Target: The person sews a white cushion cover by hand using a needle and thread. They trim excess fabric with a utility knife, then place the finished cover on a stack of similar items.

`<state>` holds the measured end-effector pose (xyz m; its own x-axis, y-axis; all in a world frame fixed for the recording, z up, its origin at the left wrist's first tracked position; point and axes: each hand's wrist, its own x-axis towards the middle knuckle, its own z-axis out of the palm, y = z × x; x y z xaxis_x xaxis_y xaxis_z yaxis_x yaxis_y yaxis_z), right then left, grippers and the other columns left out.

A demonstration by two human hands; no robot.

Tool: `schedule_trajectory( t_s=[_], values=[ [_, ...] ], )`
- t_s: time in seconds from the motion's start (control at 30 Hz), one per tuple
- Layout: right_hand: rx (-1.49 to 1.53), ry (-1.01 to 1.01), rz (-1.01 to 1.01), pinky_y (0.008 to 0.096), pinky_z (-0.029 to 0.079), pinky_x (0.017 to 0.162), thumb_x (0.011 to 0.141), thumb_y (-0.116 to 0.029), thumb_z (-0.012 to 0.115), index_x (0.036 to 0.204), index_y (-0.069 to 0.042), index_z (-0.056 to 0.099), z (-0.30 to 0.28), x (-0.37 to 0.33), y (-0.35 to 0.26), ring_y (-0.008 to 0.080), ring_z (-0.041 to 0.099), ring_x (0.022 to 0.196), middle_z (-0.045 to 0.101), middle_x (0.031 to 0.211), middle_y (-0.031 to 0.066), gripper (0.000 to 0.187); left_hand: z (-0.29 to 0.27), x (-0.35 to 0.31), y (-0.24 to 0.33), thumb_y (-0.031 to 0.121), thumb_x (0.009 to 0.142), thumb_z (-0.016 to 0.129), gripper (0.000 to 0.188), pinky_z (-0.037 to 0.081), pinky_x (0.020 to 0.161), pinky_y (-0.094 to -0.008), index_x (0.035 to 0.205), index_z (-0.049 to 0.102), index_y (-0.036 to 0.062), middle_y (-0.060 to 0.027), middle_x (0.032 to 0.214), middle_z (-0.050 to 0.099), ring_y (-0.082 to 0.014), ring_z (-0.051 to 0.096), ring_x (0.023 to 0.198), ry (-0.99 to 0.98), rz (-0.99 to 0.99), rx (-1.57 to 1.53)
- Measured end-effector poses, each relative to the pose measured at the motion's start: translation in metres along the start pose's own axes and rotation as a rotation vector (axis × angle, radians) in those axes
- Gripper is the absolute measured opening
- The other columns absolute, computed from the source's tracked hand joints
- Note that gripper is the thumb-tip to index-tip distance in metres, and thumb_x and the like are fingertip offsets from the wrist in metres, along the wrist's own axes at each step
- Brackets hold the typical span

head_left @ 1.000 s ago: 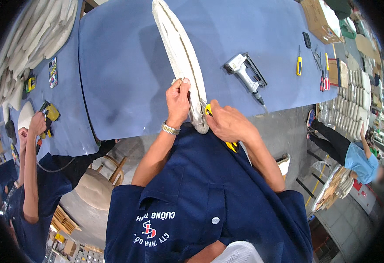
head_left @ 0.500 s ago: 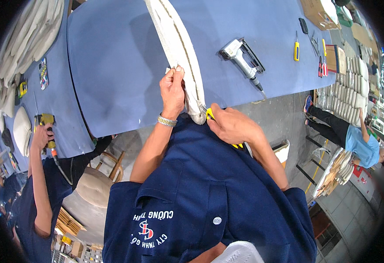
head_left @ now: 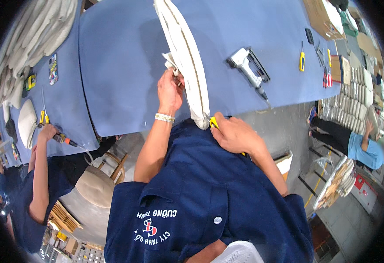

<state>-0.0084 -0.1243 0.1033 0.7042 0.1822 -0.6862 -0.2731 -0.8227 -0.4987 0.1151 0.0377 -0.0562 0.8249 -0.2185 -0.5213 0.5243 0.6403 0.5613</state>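
Observation:
A pale upholstered cushion [head_left: 191, 65], with a brown line along its narrow side, stands on edge, reaching from the blue table to my lap. My left hand [head_left: 170, 94] is closed beside its left face, fingers curled on the loose white fabric edge [head_left: 169, 60]; the fingertips are partly hidden. My right hand [head_left: 235, 133] is wrapped round a yellow-handled tool [head_left: 214, 122]. Its metal tip touches or nearly touches the cushion's near end; the grip hides its exact kind.
On the blue table [head_left: 122, 87] lie a staple gun [head_left: 249, 68] with a hose, a yellow screwdriver [head_left: 302, 61] and red-handled scissors [head_left: 328, 79]. A co-worker's hand [head_left: 48, 131] holds an air tool at left, near stacked covers [head_left: 34, 44]. Another person [head_left: 367, 151] stands at right.
My left hand has turned and a fabric flap now stands up above its fingers. The tool remains at the cushion's near end. At left, the co-worker's air tool has been lowered.

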Motion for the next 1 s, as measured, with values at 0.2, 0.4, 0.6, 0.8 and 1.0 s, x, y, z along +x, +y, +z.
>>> schedule_trajectory(
  t_s=[0.2,0.4,0.6,0.8,1.0],
  values=[
    [0.417,0.219,-0.029,0.0448,0.053,0.065,0.1,-0.028,0.061,0.109,-0.004,0.058,-0.039,-0.017,0.034,0.0349,0.069,0.072,0.069,0.08,0.0176,0.025,-0.045,-0.004,0.006,0.027,0.102,0.057,0.024,0.051,0.069,-0.0333,0.102,0.064,0.0039,-0.005,0.091,0.066,-0.0162,0.062,0.076,0.237,0.091,0.129],
    [0.349,0.67,0.346,0.0401,0.054,0.063,0.097,-0.028,0.063,0.115,-0.004,0.064,-0.057,0.035,0.236,0.0236,0.07,0.067,0.069,0.077,0.0126,0.031,-0.064,-0.015,0.039,0.027,0.101,0.057,0.028,0.055,0.082,-0.0377,0.111,0.065,0.0022,-0.011,0.112,0.07,-0.024,0.069,0.097,0.252,0.203,0.17],
    [-0.392,1.075,0.205,0.0453,0.054,0.086,0.097,-0.03,0.062,0.131,-0.002,0.061,-0.104,0.069,0.3,0.0333,0.071,0.102,0.072,0.113,0.0207,0.045,-0.06,-0.043,0.045,0.022,0.103,0.055,0.028,0.057,0.082,-0.0335,0.11,0.072,0.001,-0.0082,0.11,0.073,-0.0176,0.07,0.098,0.353,0.404,0.308],
    [0.257,0.688,-0.255,0.0396,0.055,0.085,0.098,-0.028,0.063,0.132,-0.005,0.062,-0.096,0.109,0.172,0.0297,0.071,0.096,0.072,0.116,0.0167,0.04,-0.069,-0.075,0.007,0.021,0.103,0.057,0.028,0.054,0.076,-0.0265,0.099,0.075,0.0001,-0.0065,0.103,0.073,-0.0122,0.067,0.09,0.569,0.507,0.339],
    [0.35,0.115,-0.547,0.0361,0.055,0.082,0.098,-0.027,0.064,0.131,-0.009,0.064,0.027,0.123,0.092,0.0246,0.071,0.094,0.073,0.116,0.0143,0.037,-0.066,-0.131,0.029,0.015,0.1,0.06,0.022,0.047,0.069,-0.0288,0.09,0.073,-0.0001,-0.0078,0.092,0.068,-0.0137,0.061,0.079,0.927,1.069,0.897]
  ],
)
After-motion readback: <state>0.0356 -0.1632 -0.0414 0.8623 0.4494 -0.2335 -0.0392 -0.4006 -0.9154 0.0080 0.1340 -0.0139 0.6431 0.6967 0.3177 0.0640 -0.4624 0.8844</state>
